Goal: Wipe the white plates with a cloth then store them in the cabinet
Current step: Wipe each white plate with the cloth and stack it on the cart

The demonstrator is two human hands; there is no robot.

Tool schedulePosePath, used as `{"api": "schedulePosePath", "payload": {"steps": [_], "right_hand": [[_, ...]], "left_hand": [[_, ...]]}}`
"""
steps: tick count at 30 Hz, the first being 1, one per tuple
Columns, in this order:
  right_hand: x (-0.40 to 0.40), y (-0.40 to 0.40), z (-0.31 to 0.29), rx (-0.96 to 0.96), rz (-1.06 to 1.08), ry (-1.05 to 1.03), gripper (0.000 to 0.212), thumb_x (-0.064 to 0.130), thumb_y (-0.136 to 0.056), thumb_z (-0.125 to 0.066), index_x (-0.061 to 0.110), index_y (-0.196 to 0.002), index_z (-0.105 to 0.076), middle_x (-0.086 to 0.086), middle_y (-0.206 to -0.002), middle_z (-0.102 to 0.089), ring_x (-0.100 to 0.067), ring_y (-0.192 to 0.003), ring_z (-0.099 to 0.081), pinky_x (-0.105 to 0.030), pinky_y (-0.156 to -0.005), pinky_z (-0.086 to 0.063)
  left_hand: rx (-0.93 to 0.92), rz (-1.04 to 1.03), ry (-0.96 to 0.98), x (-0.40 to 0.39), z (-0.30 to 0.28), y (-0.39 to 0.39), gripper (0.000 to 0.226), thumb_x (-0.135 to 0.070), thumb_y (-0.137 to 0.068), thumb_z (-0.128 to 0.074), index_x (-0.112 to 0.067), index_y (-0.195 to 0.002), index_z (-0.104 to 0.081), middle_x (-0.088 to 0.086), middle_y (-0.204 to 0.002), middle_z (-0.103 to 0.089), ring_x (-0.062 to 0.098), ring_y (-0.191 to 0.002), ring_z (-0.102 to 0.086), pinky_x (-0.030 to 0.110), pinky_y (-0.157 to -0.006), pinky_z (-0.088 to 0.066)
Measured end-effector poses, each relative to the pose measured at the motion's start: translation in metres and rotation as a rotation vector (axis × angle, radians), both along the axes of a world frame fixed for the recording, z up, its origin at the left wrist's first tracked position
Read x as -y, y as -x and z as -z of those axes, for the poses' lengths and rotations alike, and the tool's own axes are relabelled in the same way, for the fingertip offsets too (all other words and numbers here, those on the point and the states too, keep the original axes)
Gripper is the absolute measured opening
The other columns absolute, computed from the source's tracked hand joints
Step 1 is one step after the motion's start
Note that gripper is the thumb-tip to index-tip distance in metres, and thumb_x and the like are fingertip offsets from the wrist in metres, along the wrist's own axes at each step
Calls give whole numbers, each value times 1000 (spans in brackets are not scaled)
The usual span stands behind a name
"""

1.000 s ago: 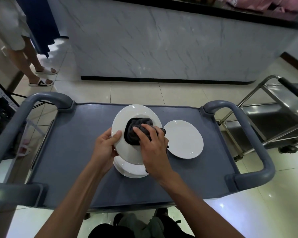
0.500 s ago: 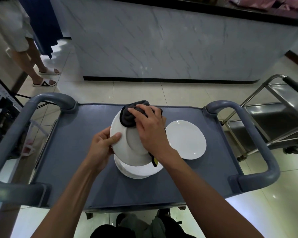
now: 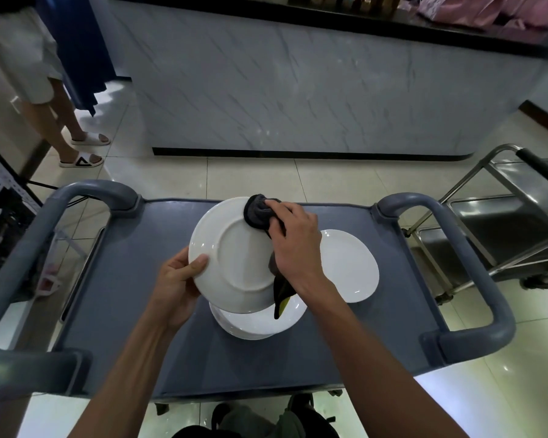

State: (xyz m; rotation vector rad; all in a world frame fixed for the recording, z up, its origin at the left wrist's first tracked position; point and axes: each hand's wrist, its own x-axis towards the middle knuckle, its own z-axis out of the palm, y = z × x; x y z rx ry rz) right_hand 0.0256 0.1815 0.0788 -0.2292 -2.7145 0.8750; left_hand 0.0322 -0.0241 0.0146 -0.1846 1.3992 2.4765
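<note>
While the left hand [image 3: 174,286] grips a tilted plate [image 3: 234,257] and the right hand [image 3: 293,245] presses the cloth [image 3: 257,211] on it, the stack [image 3: 253,324] seems unwiped; nothing stored.

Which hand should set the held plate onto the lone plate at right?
Left hand: it already grips the held plate. The right hand is busy with the cloth.

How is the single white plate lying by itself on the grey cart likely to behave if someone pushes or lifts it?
The single plate looks glazed and glossy, so it would probably slide easily on the smooth cart top. It lies flat and shallow, so tipping or rolling seems unlikely. It appears rigid ceramic, likely fragile if dropped; the raised cart rim may stop a slide.
</note>
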Motion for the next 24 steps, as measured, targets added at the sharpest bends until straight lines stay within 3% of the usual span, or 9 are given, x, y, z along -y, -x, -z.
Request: {"api": "schedulePosePath", "payload": {"steps": [6,15,24], "right_hand": [[-8,-11,12,-112,30,80,38,18,-102,-50,27,-137,-61,6,-132,-58,-24,-112,-45,-41,-94,-45],[41,-42,48,-313,-66,-160,42,13,-95,-57,28,-134,-63,-2,-135,-58,-32,-111,-50,-46,-86,-47],[43,-60,62,-360,-229,-340,57,0,-87,-47,28,-136,-60,-5,-140,-55,-35,-117,-51,-48,-83,-46]], "left_hand": [[58,-80,-95,-6,-3,4,31,-14,-83,-61,-17,-113,-71,5,-104,-76,19,-89,-72,32,-68,-61],[39,-143,-184,-25,-17,15,33,-12,-103,-46,-8,-132,-58,14,-118,-72,29,-101,-72,39,-75,-62],[57,-196,-202,-22,-22,16,27,-15,-103,-48,-9,-125,-63,13,-114,-73,28,-100,-72,38,-75,-61]]}}
